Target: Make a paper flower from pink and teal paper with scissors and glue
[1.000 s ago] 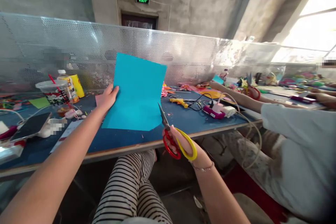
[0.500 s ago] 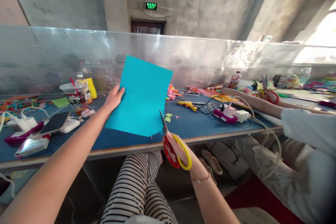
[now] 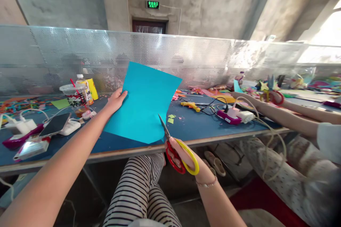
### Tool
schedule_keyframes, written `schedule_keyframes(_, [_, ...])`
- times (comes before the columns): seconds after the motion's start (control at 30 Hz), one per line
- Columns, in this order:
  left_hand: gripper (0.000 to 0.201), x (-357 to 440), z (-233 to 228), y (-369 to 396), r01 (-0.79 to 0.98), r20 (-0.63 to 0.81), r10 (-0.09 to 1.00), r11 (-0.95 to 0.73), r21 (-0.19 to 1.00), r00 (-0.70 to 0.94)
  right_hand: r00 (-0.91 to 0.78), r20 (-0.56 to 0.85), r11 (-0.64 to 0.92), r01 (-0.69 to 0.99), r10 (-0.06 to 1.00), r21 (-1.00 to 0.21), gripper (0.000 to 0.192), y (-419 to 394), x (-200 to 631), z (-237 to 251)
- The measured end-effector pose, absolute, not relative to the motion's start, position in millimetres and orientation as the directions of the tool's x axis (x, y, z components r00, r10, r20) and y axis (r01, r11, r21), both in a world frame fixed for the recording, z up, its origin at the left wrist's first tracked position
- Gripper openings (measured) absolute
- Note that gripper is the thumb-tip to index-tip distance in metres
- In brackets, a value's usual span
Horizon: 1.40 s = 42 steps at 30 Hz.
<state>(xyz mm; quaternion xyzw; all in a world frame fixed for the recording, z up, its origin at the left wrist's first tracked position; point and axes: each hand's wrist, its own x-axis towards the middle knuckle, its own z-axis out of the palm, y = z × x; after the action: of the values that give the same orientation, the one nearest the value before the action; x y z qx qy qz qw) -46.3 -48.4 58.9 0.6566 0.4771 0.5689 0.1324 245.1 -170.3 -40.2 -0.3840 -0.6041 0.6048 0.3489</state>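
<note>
The left hand (image 3: 116, 100) pinches the blue paper (image 3: 144, 103) upright by its edge; the right hand (image 3: 183, 154) grips scissors (image 3: 177, 150), blades parted at the paper's lower corner, cutting apparently underway.

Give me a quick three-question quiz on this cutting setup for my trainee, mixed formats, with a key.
1. True or false: the right hand holds the scissors with red and yellow handles.
2. Which hand grips the blue paper sheet?
3. The yellow glue gun lies: A) on the blue table, right of the sheet; B) on the person's lap; C) in a co-worker's hand.

Key: 1 true. 2 the left hand, at the sheet's left edge. 3 A.
</note>
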Motion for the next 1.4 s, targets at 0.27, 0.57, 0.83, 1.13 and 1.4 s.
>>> schedule_keyframes(0.27, [0.039, -46.3, 66.5, -59.4, 0.452, 0.586, 0.809, -0.506, 0.735, -0.046, -0.510, -0.011, 0.051, 0.107, 0.860, -0.993, 0.046, -174.5, 245.8, -34.7])
schedule_keyframes(0.57, [0.037, -45.8, 68.2, -65.7, 0.423, 0.521, 0.853, -0.484, 0.766, 0.031, -0.598, 0.077, 0.117, 0.027, 0.798, -0.993, 0.043, -181.3, 247.9, -40.3])
schedule_keyframes(0.83, [0.047, -52.6, 67.8, -65.1, 0.392, 0.472, 0.876, -0.472, 0.789, 0.104, -0.567, -0.001, 0.111, 0.164, 0.824, -0.980, 0.043, -187.6, 243.3, -39.2])
schedule_keyframes(1.13, [0.028, -11.9, 92.3, -43.6, 0.498, 0.259, 0.790, -0.566, 0.657, 0.556, -0.433, -0.151, 0.010, 0.347, 0.889, -0.938, 0.046, -205.4, 241.7, -52.1])
schedule_keyframes(1.4, [0.045, 64.1, 75.5, -40.6, 0.810, 0.328, 0.792, -0.575, 0.116, 0.515, -0.388, -0.384, -0.417, -0.002, 0.838, -0.909, 0.062, -216.1, 210.6, -89.8])
